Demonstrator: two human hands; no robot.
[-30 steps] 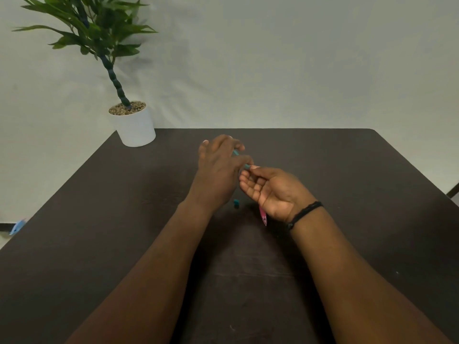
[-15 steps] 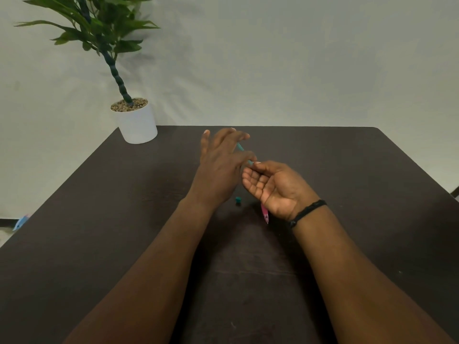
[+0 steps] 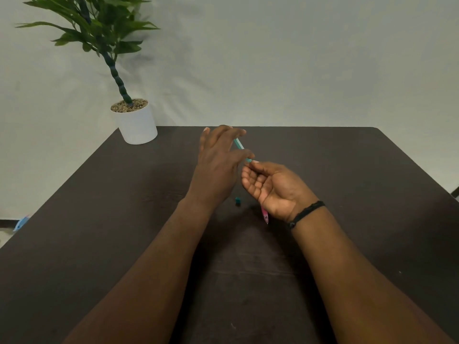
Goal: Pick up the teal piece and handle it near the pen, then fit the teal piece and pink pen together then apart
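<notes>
My left hand [image 3: 218, 167] hovers back-up over the dark table [image 3: 347, 194], fingers stretched and spread. A thin teal pen [image 3: 240, 145] slants behind its thumb, up towards its fingertips. My right hand [image 3: 270, 187] is turned palm-up with curled fingers, and its top fingertips pinch the pen's near end. A small teal cap [image 3: 238, 201] lies on the table between the two hands. The tip of a pink pen [image 3: 265, 216] pokes out from under the heel of my right hand; the remainder is hidden.
A white pot with a green plant [image 3: 137, 122] stands at the table's far left corner. A pale wall rises behind the table. A small blue thing [image 3: 21, 222] lies on the floor at the left edge.
My left hand's fingers have uncurled from the teal pen and spread out. My right hand stays at the pen's near end. The cap and the pink pen have not moved.
</notes>
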